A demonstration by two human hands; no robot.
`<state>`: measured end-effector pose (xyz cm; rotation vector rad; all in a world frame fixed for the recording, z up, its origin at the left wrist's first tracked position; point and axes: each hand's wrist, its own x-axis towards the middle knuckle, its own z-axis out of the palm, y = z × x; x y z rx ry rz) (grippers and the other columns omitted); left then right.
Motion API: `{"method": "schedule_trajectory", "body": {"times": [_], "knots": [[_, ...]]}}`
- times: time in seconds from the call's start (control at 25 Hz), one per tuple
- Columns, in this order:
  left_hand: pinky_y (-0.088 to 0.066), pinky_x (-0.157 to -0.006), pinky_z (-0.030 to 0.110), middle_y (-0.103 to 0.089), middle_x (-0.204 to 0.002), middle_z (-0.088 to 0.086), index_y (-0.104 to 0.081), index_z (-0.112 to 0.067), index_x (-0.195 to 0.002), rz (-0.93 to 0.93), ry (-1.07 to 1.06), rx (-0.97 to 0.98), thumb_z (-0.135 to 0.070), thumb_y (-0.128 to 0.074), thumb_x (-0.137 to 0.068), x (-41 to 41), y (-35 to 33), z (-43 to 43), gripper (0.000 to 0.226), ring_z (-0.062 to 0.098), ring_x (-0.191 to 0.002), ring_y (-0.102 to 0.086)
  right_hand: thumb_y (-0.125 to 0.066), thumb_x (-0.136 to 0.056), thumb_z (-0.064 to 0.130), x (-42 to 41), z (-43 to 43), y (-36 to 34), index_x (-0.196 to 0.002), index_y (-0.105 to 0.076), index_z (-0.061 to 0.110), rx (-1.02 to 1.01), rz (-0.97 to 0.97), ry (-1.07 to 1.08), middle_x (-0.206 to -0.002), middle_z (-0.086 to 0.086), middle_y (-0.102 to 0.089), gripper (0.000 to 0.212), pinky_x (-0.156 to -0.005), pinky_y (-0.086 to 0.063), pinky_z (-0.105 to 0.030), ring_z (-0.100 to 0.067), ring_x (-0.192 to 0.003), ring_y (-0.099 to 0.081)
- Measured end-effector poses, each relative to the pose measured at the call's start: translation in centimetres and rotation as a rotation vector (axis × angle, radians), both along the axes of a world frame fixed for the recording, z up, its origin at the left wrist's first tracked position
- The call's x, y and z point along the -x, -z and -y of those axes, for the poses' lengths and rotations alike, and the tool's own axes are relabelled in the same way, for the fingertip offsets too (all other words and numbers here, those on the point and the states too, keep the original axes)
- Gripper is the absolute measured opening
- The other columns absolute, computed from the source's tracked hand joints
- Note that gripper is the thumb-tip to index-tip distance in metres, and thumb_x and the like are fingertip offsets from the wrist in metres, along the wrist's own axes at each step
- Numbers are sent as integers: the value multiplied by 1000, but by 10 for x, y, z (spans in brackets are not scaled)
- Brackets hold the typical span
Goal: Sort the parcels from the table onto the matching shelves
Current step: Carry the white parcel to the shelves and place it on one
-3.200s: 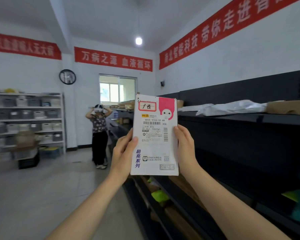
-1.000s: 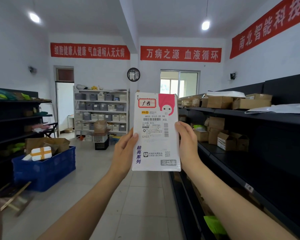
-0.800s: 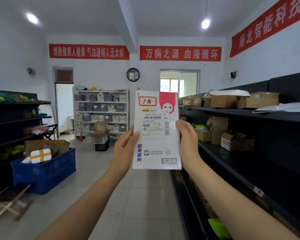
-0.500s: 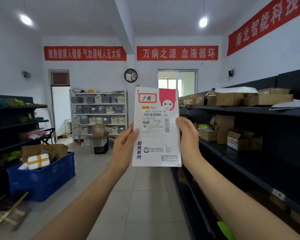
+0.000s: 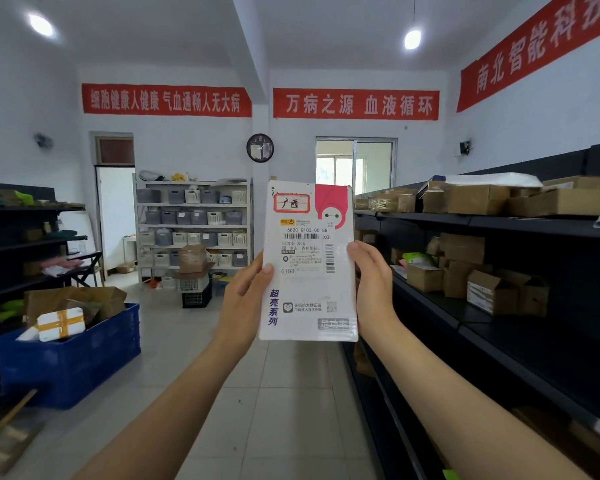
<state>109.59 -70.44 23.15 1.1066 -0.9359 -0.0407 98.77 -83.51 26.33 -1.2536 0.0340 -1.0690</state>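
Hands, left hand (image 5: pixel 245 303) and right hand (image 5: pixel 373 289), grip flat white rectangular parcel (image 5: pixel 309 265) upright.

Bright ceiling lamps (image 5: pixel 412 39), window (image 5: pixel 355 166) glare, wide-angle edge bending, soft detail

A parcel sorting storeroom is showing itself: dark shelving (image 5: pixel 499 225) is carrying cardboard boxes (image 5: pixel 475 199), a blue crate (image 5: pixel 70 358) is holding packages, and a labelled parcel (image 5: pixel 309 261) is being held up.
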Motion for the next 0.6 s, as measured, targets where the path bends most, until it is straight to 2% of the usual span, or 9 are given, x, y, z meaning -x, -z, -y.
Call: {"method": "schedule_trajectory", "body": {"times": [0.28, 0.44, 0.6], "knots": [[-59, -70, 31, -73, -110, 6, -60, -14, -125, -18, -19, 3, -24, -44, -96, -28, 3, 73, 35, 25, -95, -72, -53, -95, 16, -32, 77, 1, -95, -60, 13, 8, 13, -31, -70, 10, -73, 8, -63, -52, -25, -4, -65, -70], [-60, -74, 35, -72, -113, 6, -59, -15, -127, -47, -36, -5, -25, -44, -96, -46, 4, 107, 36, 26, -97, -71, -55, -94, 16, -52, 111, 1, -93, -61, 14, 10, 18, -43, -74, 9, -73, 7, -65, -53, -27, -6, -68, -71], [-58, -67, 28, -72, -113, 7, -59, -13, -127, -54, -39, -9, -24, -44, -96, -70, 4, 132, 36, 25, -95, -71, -58, -93, 16, -77, 138, 3, -91, -62, 14, -23, 41, -44, -79, 5, -73, 5, -69, -54, -31, -11, -71, -71]]}}
